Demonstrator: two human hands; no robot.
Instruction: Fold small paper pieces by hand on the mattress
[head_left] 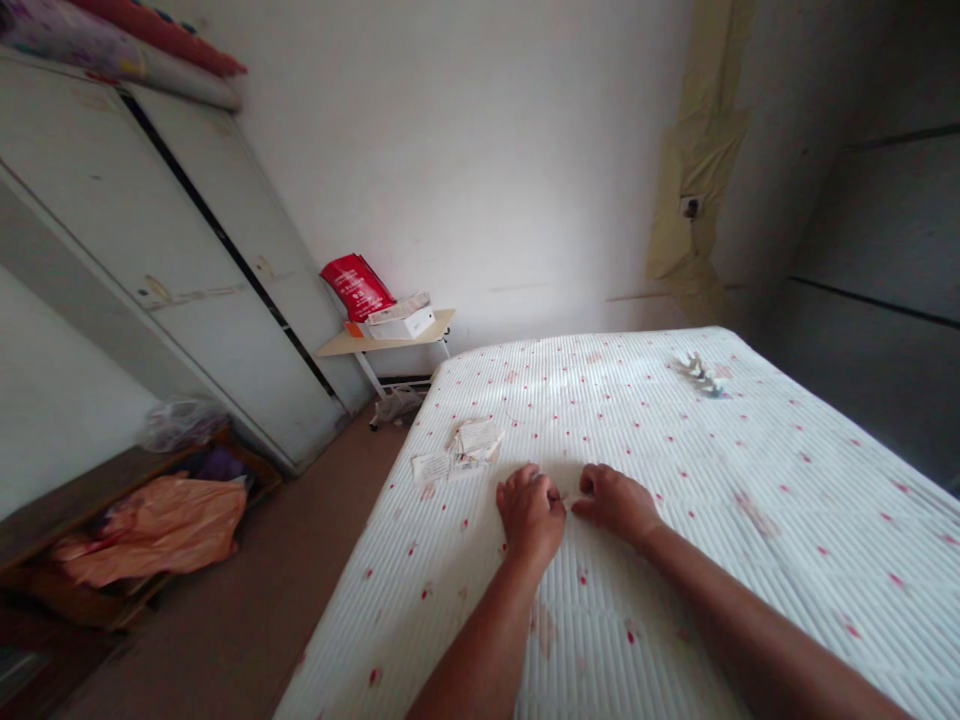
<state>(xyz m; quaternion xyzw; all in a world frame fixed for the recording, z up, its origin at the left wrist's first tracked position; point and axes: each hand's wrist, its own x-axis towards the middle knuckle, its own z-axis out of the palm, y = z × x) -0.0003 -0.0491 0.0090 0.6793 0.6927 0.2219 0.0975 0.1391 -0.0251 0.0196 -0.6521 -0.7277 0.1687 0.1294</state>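
Observation:
My left hand (531, 512) rests on the white mattress (637, 420) with its fingers curled and its thumb towards the right. Close beside it, my right hand (619, 503) is closed in a pinch. In the narrow gap between the fingertips shows a small pale thing (568, 500), too small to name, and both hands seem to have hold of it. Just beyond my left hand lie several printed paper tags (477, 440) in a loose, overlapping pile. Farther off to the right sits a small cluster of pale, curved pieces (699, 374), whose kind I cannot tell.
A small table (345, 345) by the wall bears a red bag (357, 287) and a white box (405, 325). Left stands a pale wardrobe (187, 240) with rolled material on top. An orange cloth or plastic sheet (161, 525) lies on a low wooden unit. The wall has a socket (691, 207).

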